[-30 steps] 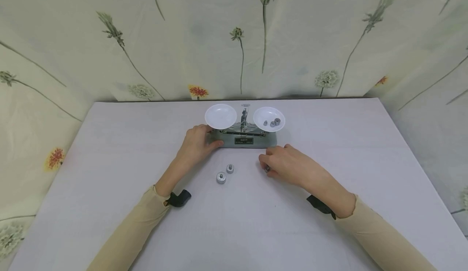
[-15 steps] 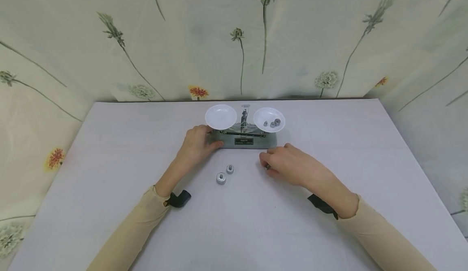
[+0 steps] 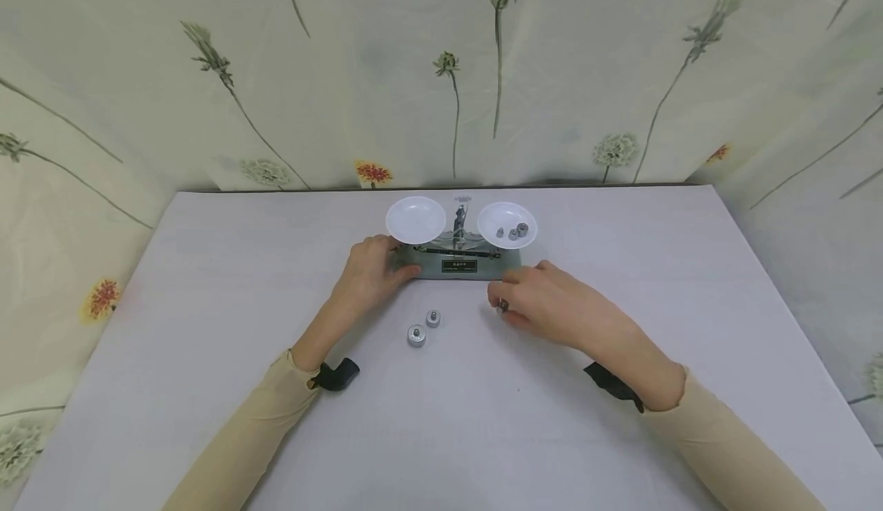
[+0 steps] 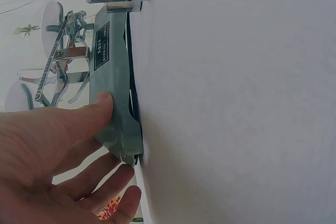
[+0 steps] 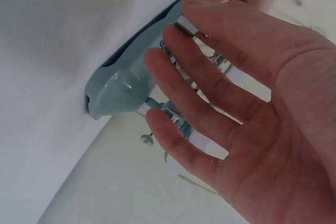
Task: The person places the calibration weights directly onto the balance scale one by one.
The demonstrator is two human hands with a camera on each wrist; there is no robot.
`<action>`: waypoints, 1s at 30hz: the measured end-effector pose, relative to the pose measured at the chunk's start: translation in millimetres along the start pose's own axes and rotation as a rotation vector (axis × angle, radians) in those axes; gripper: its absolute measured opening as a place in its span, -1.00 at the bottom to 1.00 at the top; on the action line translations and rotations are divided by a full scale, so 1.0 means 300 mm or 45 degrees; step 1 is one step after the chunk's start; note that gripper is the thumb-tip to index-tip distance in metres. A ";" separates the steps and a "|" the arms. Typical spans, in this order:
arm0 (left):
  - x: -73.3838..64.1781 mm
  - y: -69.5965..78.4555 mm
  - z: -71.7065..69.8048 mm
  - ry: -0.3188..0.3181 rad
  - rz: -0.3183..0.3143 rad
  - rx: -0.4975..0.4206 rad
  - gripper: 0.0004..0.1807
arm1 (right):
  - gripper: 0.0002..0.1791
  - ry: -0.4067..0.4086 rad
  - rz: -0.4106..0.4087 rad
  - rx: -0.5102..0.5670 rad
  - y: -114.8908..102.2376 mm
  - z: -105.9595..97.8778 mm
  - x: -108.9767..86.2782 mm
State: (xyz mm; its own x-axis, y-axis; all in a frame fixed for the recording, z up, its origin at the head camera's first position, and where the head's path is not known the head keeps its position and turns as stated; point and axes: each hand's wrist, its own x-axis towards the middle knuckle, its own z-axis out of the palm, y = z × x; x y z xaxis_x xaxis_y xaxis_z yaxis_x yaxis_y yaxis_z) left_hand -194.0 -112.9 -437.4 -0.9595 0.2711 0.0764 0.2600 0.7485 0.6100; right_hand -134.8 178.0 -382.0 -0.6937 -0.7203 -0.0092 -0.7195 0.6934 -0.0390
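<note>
A balance scale (image 3: 476, 267) with a green-grey base and two white pans stands near the table's back edge. My left hand (image 3: 368, 272) holds the left end of its base; in the left wrist view the thumb (image 4: 104, 107) lies on the front face. Between thumb and index finger, my right hand (image 3: 552, 306) pinches a small metal weight (image 5: 186, 25), just off the base's front right corner. Several small weights (image 3: 522, 230) sit in the right pan (image 3: 487, 227). The left pan (image 3: 416, 220) bears nothing.
Two larger weights, a big one (image 3: 416, 335) and a smaller one (image 3: 433, 318), stand on the white table (image 3: 441, 434) in front of the scale. Behind the table hangs a flower-patterned cloth (image 3: 386, 74).
With the weight in its fingers, my right hand has risen slightly and moved a little toward the scale. My left hand stays on the base.
</note>
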 end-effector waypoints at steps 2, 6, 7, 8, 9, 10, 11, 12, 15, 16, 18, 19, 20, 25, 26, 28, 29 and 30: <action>0.000 -0.001 0.000 -0.001 -0.003 -0.001 -0.42 | -0.80 -0.007 0.009 0.006 0.000 -0.009 -0.001; -0.001 -0.001 0.000 -0.003 -0.004 0.004 -0.43 | -0.79 -0.005 0.018 0.012 0.000 -0.028 -0.004; -0.001 -0.002 0.000 -0.003 -0.004 0.006 -0.43 | -0.79 0.001 0.019 0.011 0.000 -0.032 -0.005; -0.001 -0.002 -0.001 -0.004 -0.005 0.007 -0.43 | -0.79 0.009 0.017 0.010 0.000 -0.035 -0.006; -0.001 -0.003 -0.001 -0.004 -0.005 0.009 -0.44 | -0.79 0.020 0.016 0.009 0.000 -0.039 -0.007; -0.001 -0.003 -0.001 -0.005 -0.006 0.012 -0.44 | -0.78 0.029 0.016 0.011 0.000 -0.042 -0.007; -0.001 -0.003 -0.001 -0.005 -0.005 0.013 -0.43 | -0.78 0.038 0.017 0.015 0.000 -0.044 -0.009; 0.000 -0.003 0.000 -0.006 -0.005 0.015 -0.43 | -0.78 0.047 0.017 0.016 -0.001 -0.046 -0.010; 0.001 -0.003 -0.001 -0.008 -0.004 0.019 -0.43 | -0.76 0.068 0.021 0.015 0.000 -0.048 -0.012; 0.001 -0.004 0.000 -0.008 -0.002 0.022 -0.43 | -0.75 0.076 0.022 0.007 0.001 -0.049 -0.012; 0.001 -0.004 0.000 -0.009 0.000 0.025 -0.42 | -0.74 0.104 0.021 -0.008 0.005 -0.051 -0.013; 0.001 -0.003 -0.001 -0.009 0.002 0.026 -0.42 | -0.73 0.119 0.020 -0.018 0.007 -0.053 -0.013; 0.001 -0.003 -0.001 -0.009 0.005 0.026 -0.42 | -0.73 0.135 0.018 -0.026 0.010 -0.056 -0.013; 0.004 -0.004 -0.003 -0.008 0.002 0.028 -0.42 | -0.73 0.173 0.012 -0.040 0.022 -0.072 -0.011; 0.004 -0.004 -0.003 -0.008 0.001 0.029 -0.42 | -0.74 0.172 0.014 -0.035 0.023 -0.074 -0.011; 0.004 -0.005 -0.002 -0.008 0.003 0.031 -0.43 | -0.74 0.167 0.017 -0.030 0.025 -0.078 -0.011; 0.004 -0.005 -0.002 -0.008 0.006 0.030 -0.43 | -0.74 0.167 0.018 -0.027 0.025 -0.079 -0.011; 0.003 -0.006 -0.001 -0.007 0.009 0.029 -0.43 | -0.75 0.165 0.020 -0.025 0.024 -0.079 -0.011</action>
State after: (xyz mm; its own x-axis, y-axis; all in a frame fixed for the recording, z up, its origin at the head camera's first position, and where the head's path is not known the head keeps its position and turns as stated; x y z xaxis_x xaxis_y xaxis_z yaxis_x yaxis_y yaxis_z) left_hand -195.4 -114.1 -438.0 -0.9570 0.2798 0.0764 0.2694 0.7601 0.5913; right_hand -138.5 185.9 -358.4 -0.7024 -0.7016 0.1198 -0.7083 0.7056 -0.0204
